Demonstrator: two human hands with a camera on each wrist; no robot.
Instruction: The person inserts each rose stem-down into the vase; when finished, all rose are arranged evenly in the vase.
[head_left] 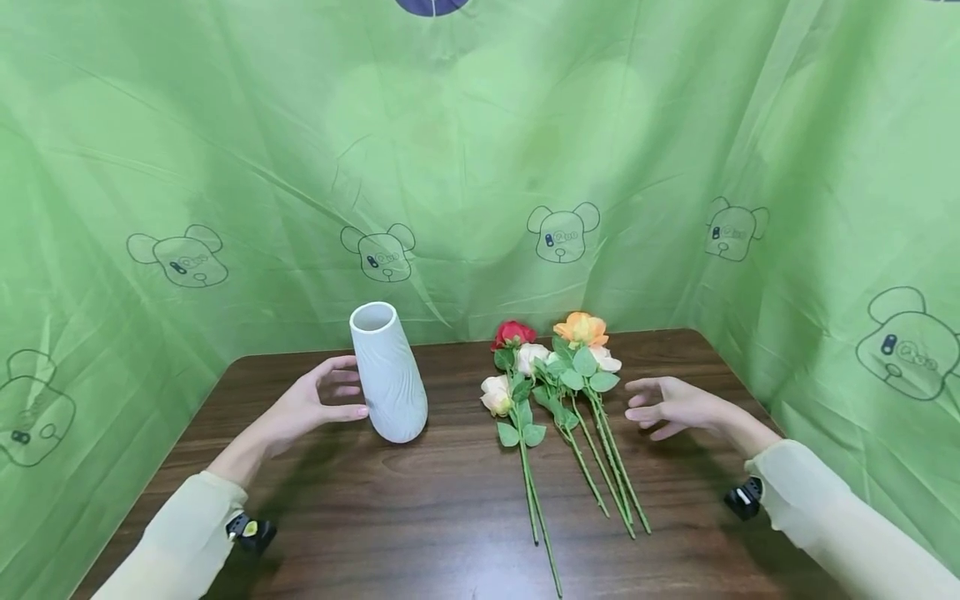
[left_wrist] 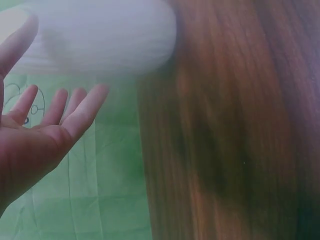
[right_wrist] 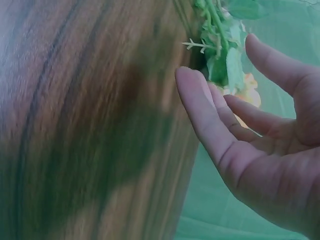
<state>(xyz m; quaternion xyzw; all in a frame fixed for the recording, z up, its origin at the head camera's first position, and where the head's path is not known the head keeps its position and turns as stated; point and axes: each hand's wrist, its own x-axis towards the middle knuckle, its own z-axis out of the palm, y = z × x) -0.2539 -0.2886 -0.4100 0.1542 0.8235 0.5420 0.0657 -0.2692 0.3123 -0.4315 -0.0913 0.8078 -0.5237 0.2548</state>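
A white vase [head_left: 392, 375] with a wavy surface stands upright on the dark wooden table, left of centre. My left hand [head_left: 315, 400] is at its left side with fingers spread; the thumb tip lies at the vase's edge, and I cannot tell if it touches. In the left wrist view the fingers are apart from the vase [left_wrist: 110, 35]. Several artificial roses lie right of centre: a red rose [head_left: 513, 334], an orange rose [head_left: 581, 329] and pale ones such as the cream rose [head_left: 497, 396]. My right hand [head_left: 675, 406] hovers right of them, fingers loosely bent, holding nothing.
The wooden table [head_left: 420, 517] reaches back to a green curtain [head_left: 465, 167] printed with bear heads, which also hangs at both sides. The rose stems [head_left: 600, 458] point toward the table's front edge. Each wrist carries a small black camera [head_left: 744, 498].
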